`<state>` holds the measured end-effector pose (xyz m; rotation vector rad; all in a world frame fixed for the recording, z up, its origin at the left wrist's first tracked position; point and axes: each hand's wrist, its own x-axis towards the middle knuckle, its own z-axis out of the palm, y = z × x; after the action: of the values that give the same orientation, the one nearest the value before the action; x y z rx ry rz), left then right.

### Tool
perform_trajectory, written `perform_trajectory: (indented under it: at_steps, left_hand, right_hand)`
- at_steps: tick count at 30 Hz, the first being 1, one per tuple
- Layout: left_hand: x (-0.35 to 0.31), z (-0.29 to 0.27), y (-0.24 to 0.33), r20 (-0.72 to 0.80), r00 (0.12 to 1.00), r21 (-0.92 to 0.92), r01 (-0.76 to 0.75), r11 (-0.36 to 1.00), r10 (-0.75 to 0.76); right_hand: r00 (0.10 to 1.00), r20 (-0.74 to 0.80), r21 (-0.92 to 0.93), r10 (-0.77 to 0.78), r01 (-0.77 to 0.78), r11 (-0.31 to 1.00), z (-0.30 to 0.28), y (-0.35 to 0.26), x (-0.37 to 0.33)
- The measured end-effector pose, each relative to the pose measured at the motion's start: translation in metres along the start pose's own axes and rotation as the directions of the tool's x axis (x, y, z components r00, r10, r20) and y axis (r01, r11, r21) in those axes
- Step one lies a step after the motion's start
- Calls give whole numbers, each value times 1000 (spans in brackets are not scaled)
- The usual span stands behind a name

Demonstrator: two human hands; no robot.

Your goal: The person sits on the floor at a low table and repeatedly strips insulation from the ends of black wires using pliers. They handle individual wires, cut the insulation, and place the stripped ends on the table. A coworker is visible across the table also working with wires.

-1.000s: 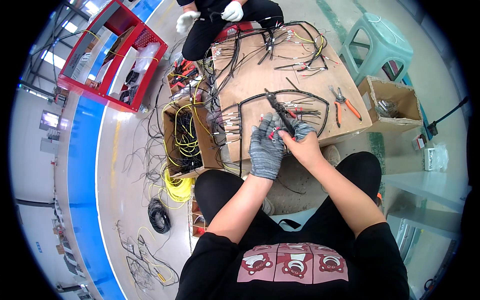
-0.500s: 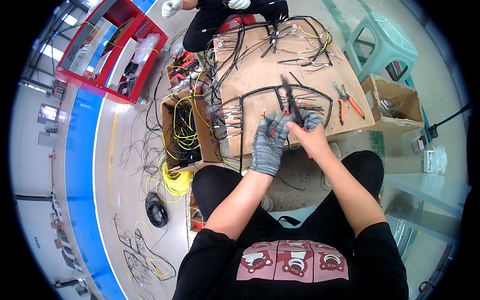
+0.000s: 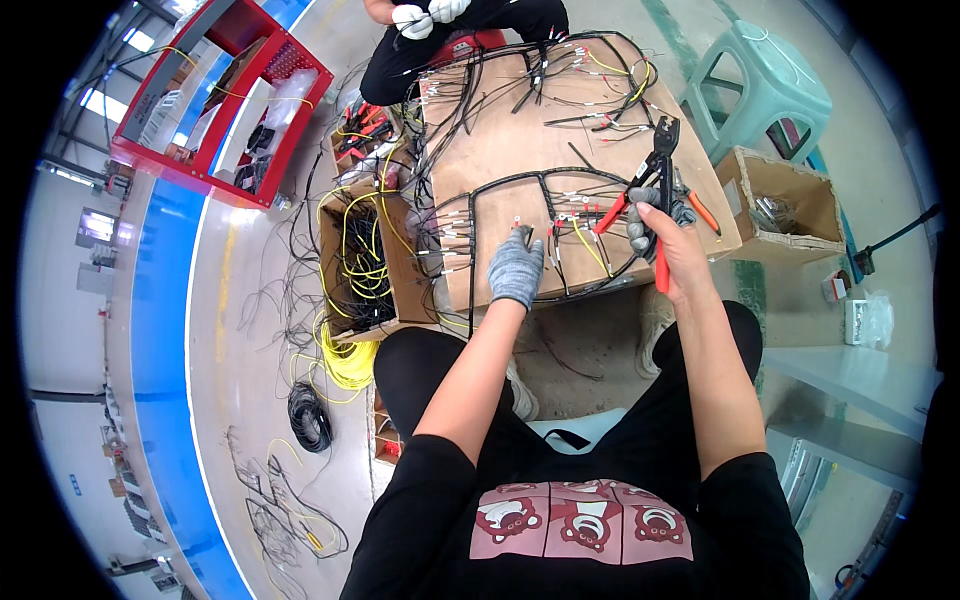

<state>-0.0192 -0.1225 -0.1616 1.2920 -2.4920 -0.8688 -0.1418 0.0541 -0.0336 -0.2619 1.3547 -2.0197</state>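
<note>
My right hand (image 3: 665,232), in a grey glove with bare fingertips, grips a crimping tool (image 3: 663,160) by its red handles. The tool's black jaws point away from me, above the right part of the wooden board (image 3: 490,270). My left hand (image 3: 517,268), also gloved, reaches over the board with its fingers drawn together at a small pale terminal; whatever is between them is too small to make out. Between my hands lies a black wire harness (image 3: 545,205) with thin wires, red and white ends and a short yellow wire (image 3: 590,248).
Orange-handled pliers (image 3: 703,212) lie partly behind my right hand. A carton of black and yellow wires (image 3: 400,260) stands left of the board, an open carton (image 3: 785,205) and a green stool (image 3: 760,85) to the right. Opposite sits a person with white gloves (image 3: 425,18).
My hands have come apart: the right has moved right with the crimping tool, the left slightly left and down to the board. The other person's gloved hands have come together.
</note>
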Motion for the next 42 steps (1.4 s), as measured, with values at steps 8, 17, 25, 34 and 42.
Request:
perform_trajectory:
  at_steps: [8, 17, 25, 34, 42]
  left_hand:
    - [3, -7, 1, -25, 999, 58, -26, 998, 27]
    - [-28, -36, 25, -247, 962, -533, -237, 812, 118]
    - [-40, -79, 71, -99, 971, -674, -227, 703, 218]
    - [-43, -68, 83, -88, 971, -740, -213, 637, 223]
    - [-42, -62, 81, -75, 974, -742, -198, 641, 214]
  right_hand:
    - [999, 44, 108, 22, -26, 994, -6, -3, -4]
    - [1000, -7, 95, 10, -9, 995, 3, -3, -4]
    - [998, 4, 78, -59, 58, 995, 20, -1, -3]
    - [988, 54, 26, -148, 147, 989, 36, 7, -3]
    - [986, 89, -35, -144, 148, 988, 38, 16, 1]
